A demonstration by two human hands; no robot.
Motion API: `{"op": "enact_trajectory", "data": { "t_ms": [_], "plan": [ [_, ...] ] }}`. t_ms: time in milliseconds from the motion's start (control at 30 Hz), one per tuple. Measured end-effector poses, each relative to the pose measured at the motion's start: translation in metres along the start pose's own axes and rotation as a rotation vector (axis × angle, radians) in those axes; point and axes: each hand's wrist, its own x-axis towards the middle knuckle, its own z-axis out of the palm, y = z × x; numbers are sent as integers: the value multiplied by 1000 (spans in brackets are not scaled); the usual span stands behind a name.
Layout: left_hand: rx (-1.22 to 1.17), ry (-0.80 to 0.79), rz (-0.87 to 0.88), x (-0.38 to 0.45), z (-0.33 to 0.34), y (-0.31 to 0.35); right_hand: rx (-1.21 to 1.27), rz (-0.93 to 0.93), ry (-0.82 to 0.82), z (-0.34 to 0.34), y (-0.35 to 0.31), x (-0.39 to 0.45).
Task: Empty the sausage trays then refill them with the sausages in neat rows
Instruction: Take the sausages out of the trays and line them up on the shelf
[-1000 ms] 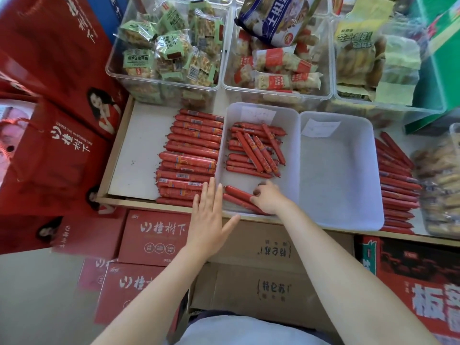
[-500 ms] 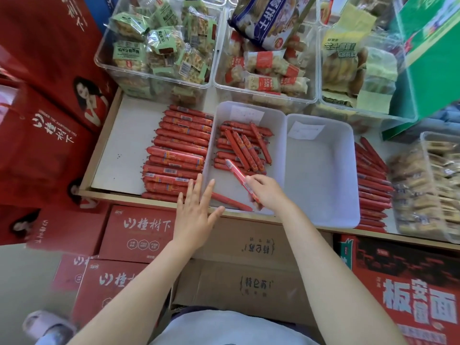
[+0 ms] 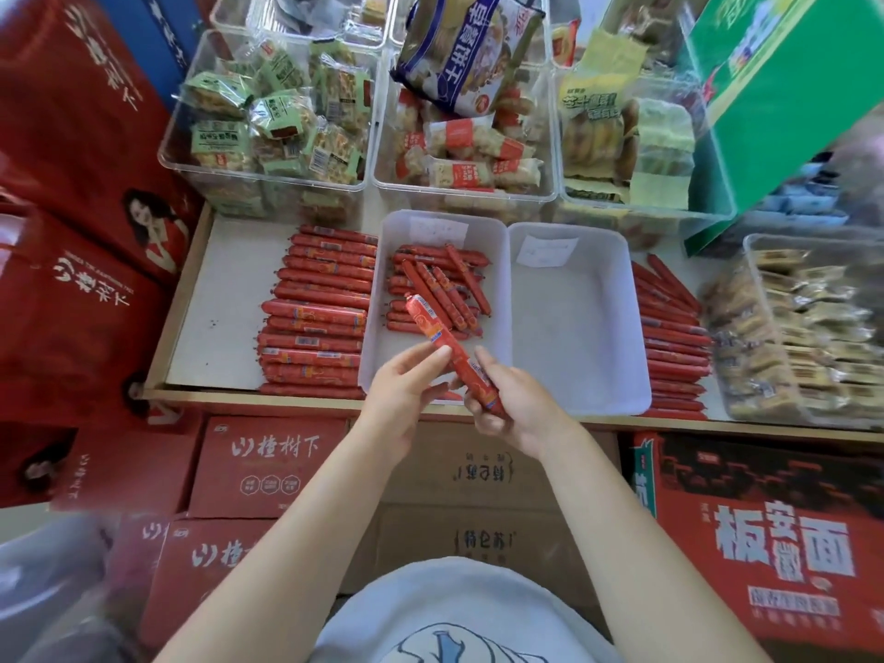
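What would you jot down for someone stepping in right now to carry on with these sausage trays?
Hands: the right hand grips one sausage by its lower end, raised over the left tray; the left hand touches its middle with the fingertips.
Things: the left tray holds a loose, crossed heap of thin sausages. The right tray holds only a paper slip. One row of sausages lies on the shelf left of the trays, another row to their right.
Done: right tray emptied.
Left: finish emptying the left tray, then refill both in neat rows.
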Motion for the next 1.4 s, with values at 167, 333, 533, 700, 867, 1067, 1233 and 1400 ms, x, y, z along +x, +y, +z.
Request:
{"op": "enact_trajectory", "data": {
  "t_ms": [167,333,533,700,867,1067,1233,1400],
  "plan": [
    [-74,75,1,4,-7,-6,4,-103,7,-9,5,2],
    [-76,131,28,14,-14,-2,-123,-138,92,5,9,22],
    [938,354,395,67,-75,27,-528,-46,296,4,15,89],
    [1493,443,472,108,-119,43,-802,-21,314,6,31,126],
    [1650,227,120,125,-134,27,-939,-204,584,5,24,135],
    [1666,180,187,114,-142,11,-913,-228,590,-2,6,152],
    [1687,175,208,107,-151,7,-1030,-80,622,-5,13,168],
    [1792,192,84,117,-146,10,-946,-20,586,-1,24,155]
  ]
}}
